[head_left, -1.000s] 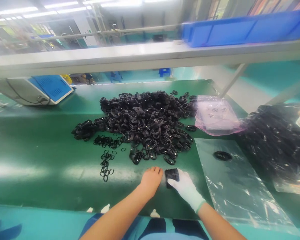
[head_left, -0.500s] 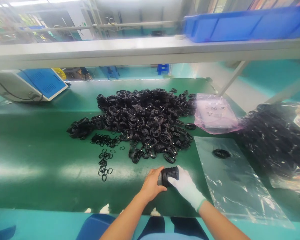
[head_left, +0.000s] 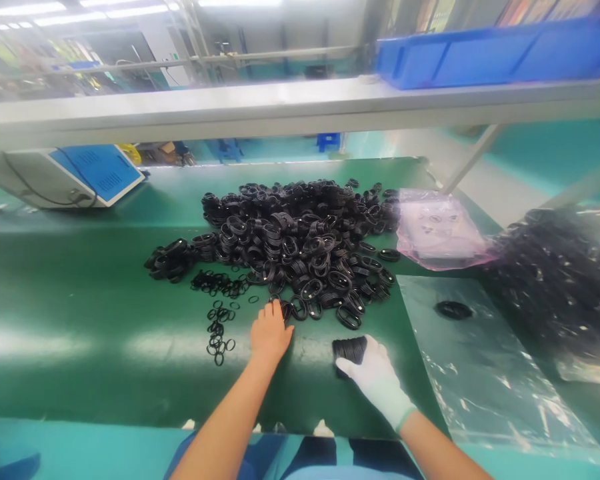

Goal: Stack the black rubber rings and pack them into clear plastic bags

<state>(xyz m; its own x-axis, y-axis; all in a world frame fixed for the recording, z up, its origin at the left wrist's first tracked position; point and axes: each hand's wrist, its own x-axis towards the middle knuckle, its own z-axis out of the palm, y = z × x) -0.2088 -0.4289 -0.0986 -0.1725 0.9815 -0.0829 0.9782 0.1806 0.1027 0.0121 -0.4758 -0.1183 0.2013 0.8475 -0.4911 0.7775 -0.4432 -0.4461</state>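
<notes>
My right hand (head_left: 377, 377), in a white glove, is closed around a row of coiled black cables (head_left: 349, 352) held side by side above the green table mat. Bare, my left hand (head_left: 270, 335) is at the front edge of a big heap of coiled black cables (head_left: 300, 247). Its fingers stretch forward over the nearest coils, and its thumb stands apart. The fingertips partly cover a coil there; no grip on it shows. Left of that hand lie small black rings (head_left: 220, 343), scattered on the mat.
A clear plastic bag (head_left: 470, 360) lies flat at right with one coil (head_left: 454, 309) on it. Behind it are a pinkish bag (head_left: 437, 230) and a large bag of black cables (head_left: 560, 287). A blue-and-grey machine (head_left: 75, 177) stands left. A shelf (head_left: 230, 117) with a blue bin (head_left: 480, 57) spans overhead.
My left hand came to the cable row in my right hand, then moved away left and forward to the heap's edge. My right hand keeps its hold in nearly the same place.
</notes>
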